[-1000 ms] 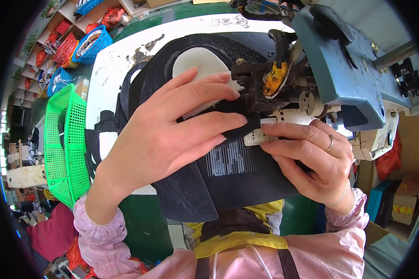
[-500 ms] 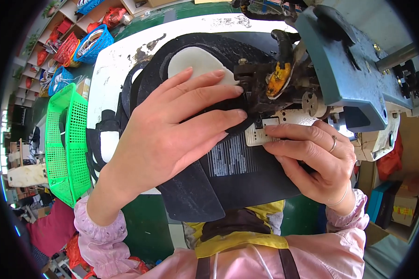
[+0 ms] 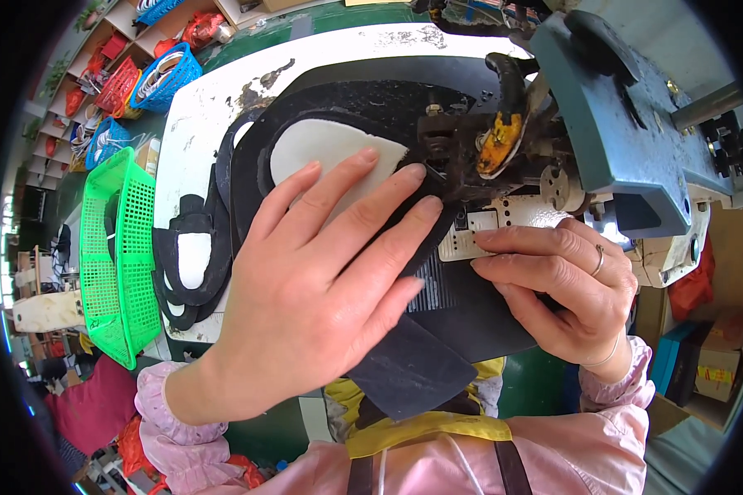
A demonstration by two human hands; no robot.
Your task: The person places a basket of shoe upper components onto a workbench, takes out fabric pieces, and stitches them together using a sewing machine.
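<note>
Here the black shoe upper (image 3: 437, 322) lay flat under the sewing machine's presser foot (image 3: 442, 161); the left hand (image 3: 322, 289), fingers spread, pressed it down, while the right hand (image 3: 553, 285), beside the foot, pinched the white label (image 3: 479, 239).

Looks like a sewing workshop: blue industrial sewing machine (image 3: 627, 124) on a worn white counter (image 3: 198, 115), stacked black cut pieces (image 3: 186, 256), plastic baskets (image 3: 115, 256) alongside.
</note>
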